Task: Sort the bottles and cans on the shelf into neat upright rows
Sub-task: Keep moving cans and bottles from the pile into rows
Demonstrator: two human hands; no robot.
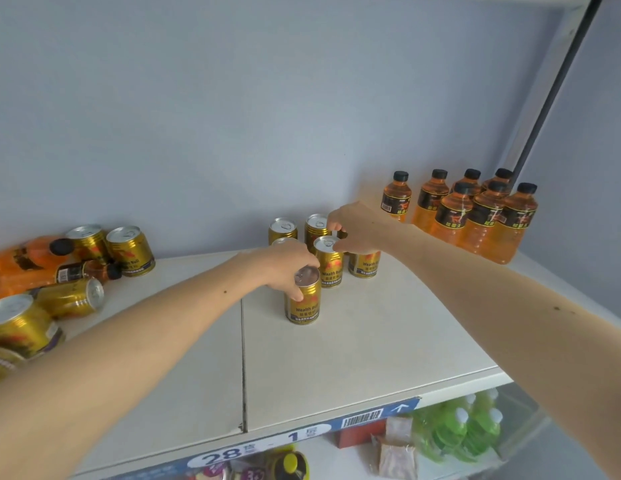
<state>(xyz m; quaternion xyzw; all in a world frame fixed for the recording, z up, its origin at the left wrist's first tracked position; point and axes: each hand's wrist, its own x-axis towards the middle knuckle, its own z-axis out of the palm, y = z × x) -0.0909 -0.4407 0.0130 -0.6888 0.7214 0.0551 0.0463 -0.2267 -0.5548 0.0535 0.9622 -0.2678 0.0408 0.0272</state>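
Observation:
Several gold cans stand upright in rows at the middle of the white shelf [354,341]. My left hand [290,268] grips the top of the front gold can [302,304], which stands upright. My right hand [354,230] closes over the top of the right gold can [364,265]. Between them stands another upright can [329,263]. Two more cans [282,230] stand behind. On the left lies a jumble: a tipped can [71,297], upright cans [130,251] and orange bottles [21,266] lying down. Orange bottles with black caps [475,213] stand upright at the back right.
A seam [244,358] divides the shelf into two panels. A blue label strip [302,438] runs along the front edge. Below, a lower shelf holds green bottles [465,427] and packets. A grey wall backs the shelf, and a metal upright [551,91] stands at the right.

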